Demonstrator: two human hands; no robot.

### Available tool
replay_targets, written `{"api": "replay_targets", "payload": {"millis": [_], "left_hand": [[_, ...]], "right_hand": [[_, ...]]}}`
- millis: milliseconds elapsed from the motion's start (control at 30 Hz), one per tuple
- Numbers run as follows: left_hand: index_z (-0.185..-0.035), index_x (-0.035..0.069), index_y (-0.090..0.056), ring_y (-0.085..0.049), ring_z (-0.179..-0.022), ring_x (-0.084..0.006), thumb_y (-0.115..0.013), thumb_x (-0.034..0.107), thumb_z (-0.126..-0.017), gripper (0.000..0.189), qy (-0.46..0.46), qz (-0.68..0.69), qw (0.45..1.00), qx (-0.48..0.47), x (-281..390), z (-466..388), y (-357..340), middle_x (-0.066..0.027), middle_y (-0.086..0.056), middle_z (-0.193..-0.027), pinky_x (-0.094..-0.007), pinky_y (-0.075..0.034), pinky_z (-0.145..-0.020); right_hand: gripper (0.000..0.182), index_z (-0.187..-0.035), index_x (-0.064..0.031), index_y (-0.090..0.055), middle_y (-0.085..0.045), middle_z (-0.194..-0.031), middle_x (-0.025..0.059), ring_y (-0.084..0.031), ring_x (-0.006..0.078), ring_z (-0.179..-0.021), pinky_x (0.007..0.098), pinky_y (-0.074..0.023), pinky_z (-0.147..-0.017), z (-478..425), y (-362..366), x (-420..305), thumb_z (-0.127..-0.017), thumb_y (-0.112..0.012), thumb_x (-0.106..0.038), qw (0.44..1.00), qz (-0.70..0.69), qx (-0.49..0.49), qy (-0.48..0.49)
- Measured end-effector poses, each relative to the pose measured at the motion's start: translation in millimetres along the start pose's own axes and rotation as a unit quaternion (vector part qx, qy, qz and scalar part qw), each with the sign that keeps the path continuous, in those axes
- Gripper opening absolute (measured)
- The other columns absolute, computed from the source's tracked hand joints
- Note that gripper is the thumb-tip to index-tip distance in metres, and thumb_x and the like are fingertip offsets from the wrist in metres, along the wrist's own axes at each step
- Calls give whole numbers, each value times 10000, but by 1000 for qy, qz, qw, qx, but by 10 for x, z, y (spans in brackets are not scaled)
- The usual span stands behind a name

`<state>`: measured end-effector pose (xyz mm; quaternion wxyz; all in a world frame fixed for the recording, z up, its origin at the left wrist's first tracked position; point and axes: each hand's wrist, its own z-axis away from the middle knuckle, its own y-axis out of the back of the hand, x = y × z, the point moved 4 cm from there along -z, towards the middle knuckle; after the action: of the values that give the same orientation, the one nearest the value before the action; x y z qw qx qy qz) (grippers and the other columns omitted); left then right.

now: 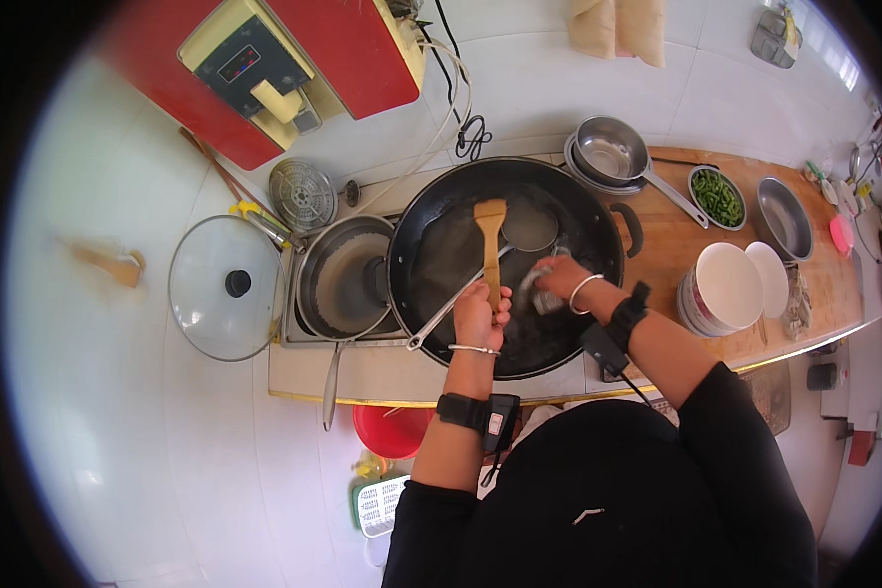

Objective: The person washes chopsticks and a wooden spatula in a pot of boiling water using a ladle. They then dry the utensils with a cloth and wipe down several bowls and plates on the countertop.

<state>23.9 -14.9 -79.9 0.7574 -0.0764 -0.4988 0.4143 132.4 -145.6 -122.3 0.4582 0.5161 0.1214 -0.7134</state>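
Observation:
My left hand (480, 314) grips the handle of a wooden spatula (490, 220), its flat head pointing away from me over a large black wok (428, 309). Inside that wok, at its right side, my right hand (562, 276) holds a wet greyish cloth or scrubber (544, 300); the exact kind is hard to tell. Murky water seems to cover the wok's bottom. A metal ladle (531, 226) lies in it, and its handle passes beneath the spatula to the near left rim.
Left of the wok sit a saucepan (353, 275) and a glass lid (220, 294). Rightward, a wooden board (654, 242) carries a steel saucepan (611, 151), a bowl of chopped green vegetables (717, 197), a steel bowl (783, 219) and stacked white bowls (720, 290). Below stands a red basin (389, 432).

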Motion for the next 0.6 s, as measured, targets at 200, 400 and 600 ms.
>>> {"api": "replay_targets", "payload": {"millis": [200, 400, 600], "left_hand": [[-885, 57, -483, -356, -396, -77, -362, 118, -931, 143, -6, -166, 986, 5, -166, 245, -351, -27, -444, -623, -213, -221, -313], [-886, 84, -431, -355, -416, -69, -377, 197, -964, 148, 20, -218, 975, -37, -265, 560, -437, -21, -439, -624, -211, -218, -326], [-887, 98, -434, -344, -430, -60, -392, 211, -967, 145, 10, -210, 977, -49, -207, 711, -518, -13, -432, -623, -196, -217, -344]], "right_hand": [[204, -1013, -14, -606, -626, -843, 46, -582, 119, -735, 251, -488, -645, 386, -283, -470, -816, -552, 2, 934, -307, 86, 159], [120, -917, -19, -614, -620, -706, 93, -614, 160, -605, 286, -478, -503, 70, 52, -387, -816, -557, -50, 896, -263, 335, 126], [185, -1007, -13, -566, -609, -788, 101, -598, 167, -564, 304, -490, -436, 16, 356, -525, -828, -573, -58, 837, -377, 375, 131]]}}
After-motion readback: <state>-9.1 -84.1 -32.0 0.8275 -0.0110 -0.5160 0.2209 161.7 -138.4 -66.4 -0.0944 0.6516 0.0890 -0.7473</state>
